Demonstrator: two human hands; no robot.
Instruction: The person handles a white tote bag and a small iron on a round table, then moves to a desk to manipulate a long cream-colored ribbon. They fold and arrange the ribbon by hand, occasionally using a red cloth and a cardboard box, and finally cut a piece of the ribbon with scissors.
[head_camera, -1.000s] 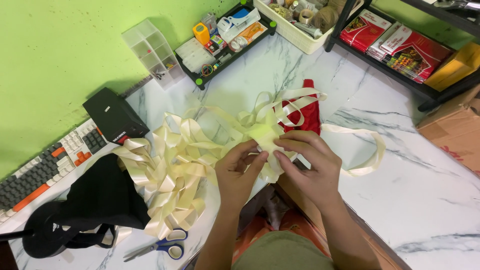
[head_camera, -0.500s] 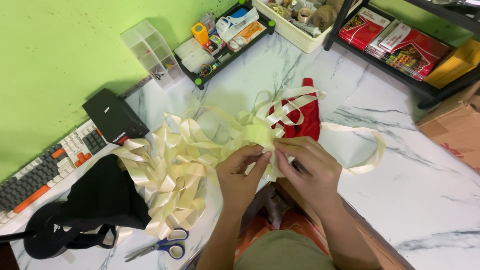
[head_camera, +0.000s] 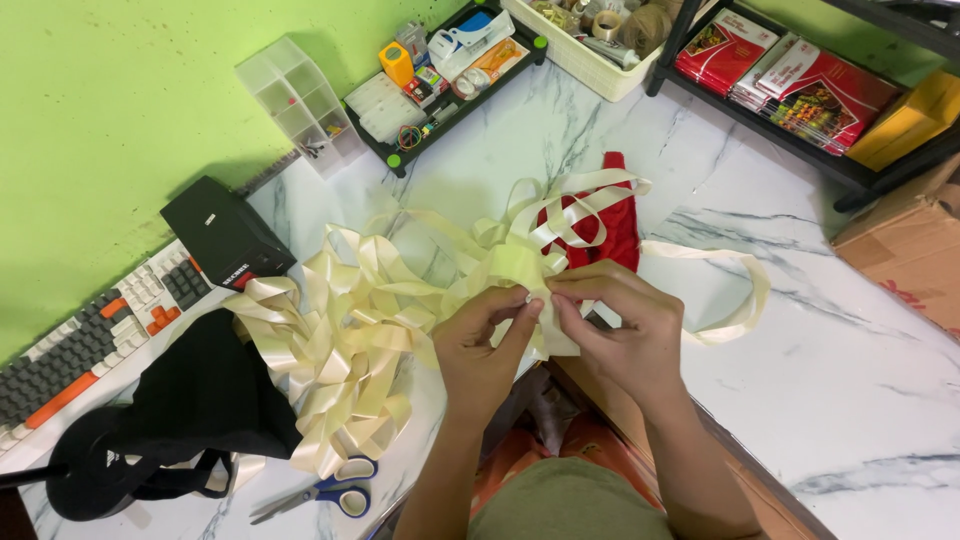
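My left hand (head_camera: 482, 345) and my right hand (head_camera: 622, 328) meet over the near edge of the marble table (head_camera: 800, 330). Both pinch the gathered middle of a cream ribbon bow (head_camera: 515, 262), fingertips almost touching. Its loops fan out above my fingers. A long cream ribbon tail (head_camera: 735, 290) curls off to the right. A heap of cream ribbon bows (head_camera: 335, 335) lies to the left of my left hand. A red cloth item (head_camera: 610, 225) lies behind the bow, partly covered by ribbon loops.
Blue-handled scissors (head_camera: 325, 492) lie near the front edge. A black cloth (head_camera: 205, 395), a keyboard (head_camera: 90, 335) and a black box (head_camera: 225, 232) sit at left. Clear drawers (head_camera: 298, 105), a black tray of small supplies (head_camera: 440, 65), a white basket (head_camera: 600, 40) and a shelf with red packets (head_camera: 800, 75) line the back.
My hands have stayed in place, fingers shifting on the bow's middle. The bow's loops have turned slightly over the red cloth item.
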